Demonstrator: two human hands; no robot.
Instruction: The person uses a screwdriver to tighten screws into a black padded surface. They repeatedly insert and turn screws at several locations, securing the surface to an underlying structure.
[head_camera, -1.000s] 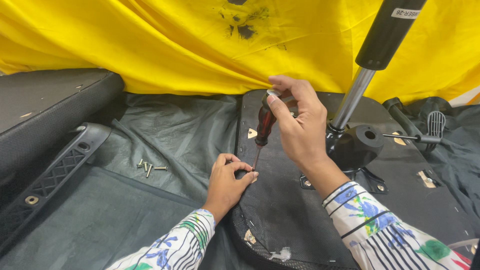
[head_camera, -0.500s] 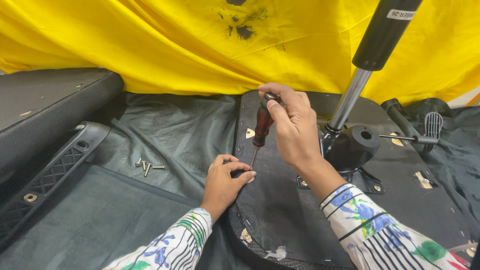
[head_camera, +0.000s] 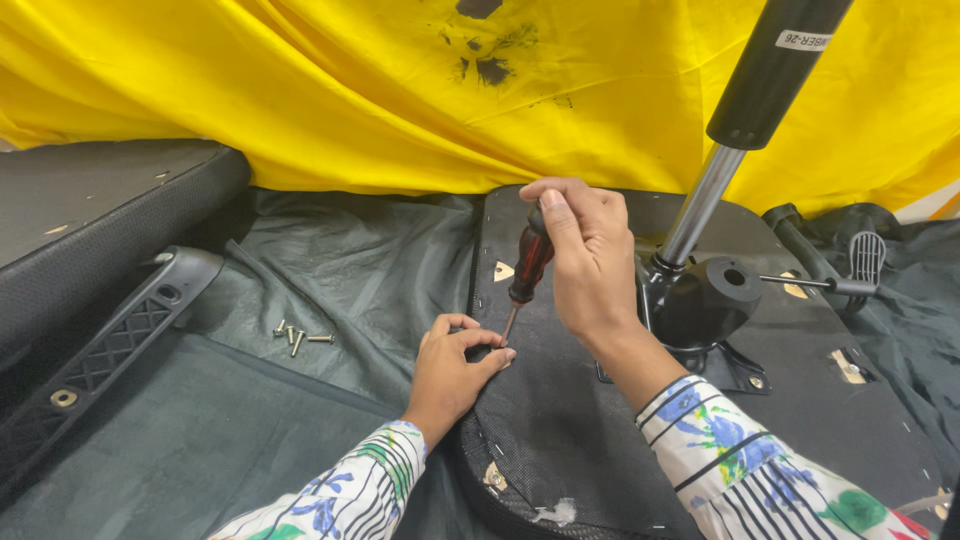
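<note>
My right hand (head_camera: 585, 255) grips a screwdriver with a dark red handle (head_camera: 529, 263), held nearly upright, tip down near the left edge of an upturned black chair seat (head_camera: 560, 420). My left hand (head_camera: 455, 370) rests on that edge, its fingertips pinched around the screwdriver's tip. Whatever the fingers pinch is too small to see. A black mechanism plate (head_camera: 705, 300) with a gas lift cylinder (head_camera: 745, 110) rising from it stands just right of my right hand.
Several loose screws (head_camera: 298, 338) lie on the dark sheet left of my hands. A black armrest (head_camera: 120, 335) and a black cushion (head_camera: 90, 220) lie at the far left. A lever with a paddle handle (head_camera: 860, 265) sticks out at right. Yellow cloth (head_camera: 350, 90) hangs behind.
My right hand and the screwdriver have shifted a little to the left and turned; the left hand stays pinched at the tip.
</note>
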